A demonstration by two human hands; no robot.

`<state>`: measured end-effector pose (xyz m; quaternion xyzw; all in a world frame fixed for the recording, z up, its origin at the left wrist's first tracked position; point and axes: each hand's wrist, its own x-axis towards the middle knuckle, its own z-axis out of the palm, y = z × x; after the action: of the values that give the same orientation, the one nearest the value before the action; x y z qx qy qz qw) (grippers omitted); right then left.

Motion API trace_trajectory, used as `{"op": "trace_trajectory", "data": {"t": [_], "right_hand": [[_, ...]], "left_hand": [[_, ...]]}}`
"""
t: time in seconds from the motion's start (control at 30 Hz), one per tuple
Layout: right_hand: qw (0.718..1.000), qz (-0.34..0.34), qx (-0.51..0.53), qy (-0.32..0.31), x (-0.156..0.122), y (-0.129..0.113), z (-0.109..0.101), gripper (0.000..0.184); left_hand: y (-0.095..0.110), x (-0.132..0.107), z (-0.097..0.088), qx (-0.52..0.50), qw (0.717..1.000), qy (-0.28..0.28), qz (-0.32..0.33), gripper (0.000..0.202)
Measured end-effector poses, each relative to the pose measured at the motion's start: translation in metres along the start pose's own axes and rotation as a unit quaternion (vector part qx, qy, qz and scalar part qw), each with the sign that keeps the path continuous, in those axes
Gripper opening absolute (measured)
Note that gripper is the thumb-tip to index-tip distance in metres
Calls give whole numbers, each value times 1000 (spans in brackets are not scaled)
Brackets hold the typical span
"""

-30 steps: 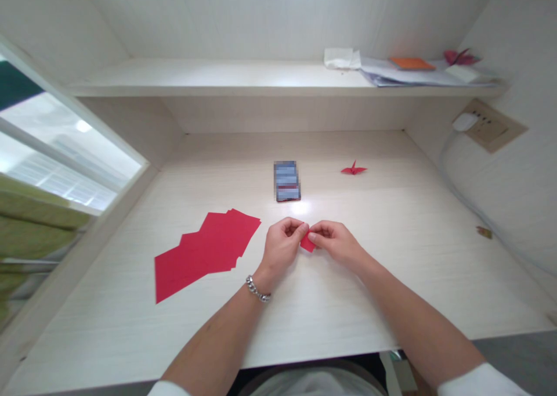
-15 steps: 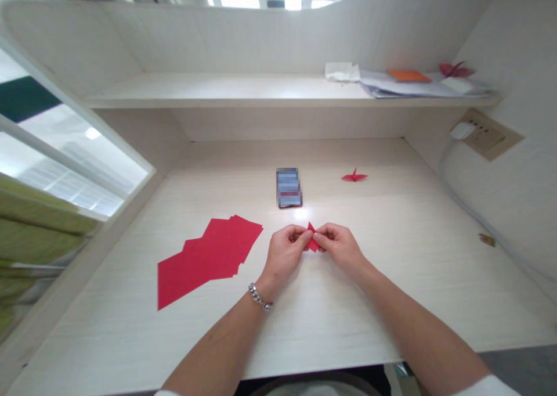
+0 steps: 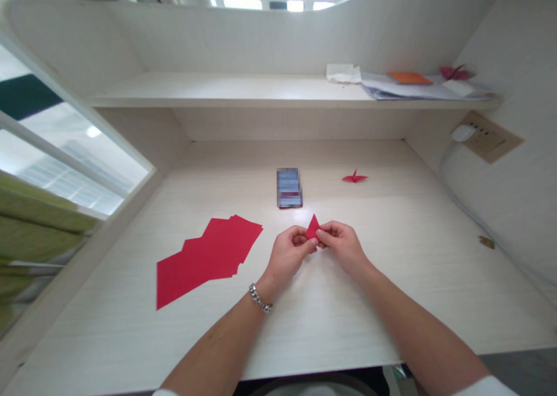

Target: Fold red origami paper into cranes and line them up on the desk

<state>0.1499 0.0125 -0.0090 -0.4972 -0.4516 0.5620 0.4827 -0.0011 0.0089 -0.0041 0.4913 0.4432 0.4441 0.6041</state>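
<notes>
Between my two hands is a small piece of folded red paper [image 3: 313, 227], its pointed tip facing away from me. My left hand [image 3: 290, 249] pinches its lower left side between thumb and fingers. From the right, my right hand [image 3: 340, 242] grips its other edge, the thumb lying on the front. The fingers partly cover the paper's lower portion. To the left of my hands, several sheets of red paper [image 3: 209, 249] lie fanned out on the desk. Beyond my right hand rests a finished red paper crane [image 3: 355, 177].
A phone [image 3: 289, 188] with a blurred screen lies beyond my hands. On the shelf [image 3: 217, 88] are papers [image 3: 374, 85], an orange piece [image 3: 410, 78] and another red origami figure [image 3: 456, 72]. A charger [image 3: 463, 132] in the wall socket trails a cable down the right side.
The folded paper has turned and risen slightly between my fingers, showing a larger triangular face. My left thumb has slid lower, and my right thumb now lies across its edge.
</notes>
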Motion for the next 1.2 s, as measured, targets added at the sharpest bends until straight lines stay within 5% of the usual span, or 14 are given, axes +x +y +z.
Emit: {"op": "trace_trajectory", "data": {"t": [0.3, 0.47, 1.2], "right_hand": [[999, -25, -6, 44, 0, -6, -1, 25], [1000, 0, 31, 6, -1, -2, 0, 26], [998, -50, -19, 26, 1, 4, -3, 25]], "left_hand": [[-5, -4, 2, 28, 997, -63, -18, 18], [-3, -5, 5, 27, 999, -41, -14, 22], [2, -6, 1, 86, 996, -29, 19, 29]]}}
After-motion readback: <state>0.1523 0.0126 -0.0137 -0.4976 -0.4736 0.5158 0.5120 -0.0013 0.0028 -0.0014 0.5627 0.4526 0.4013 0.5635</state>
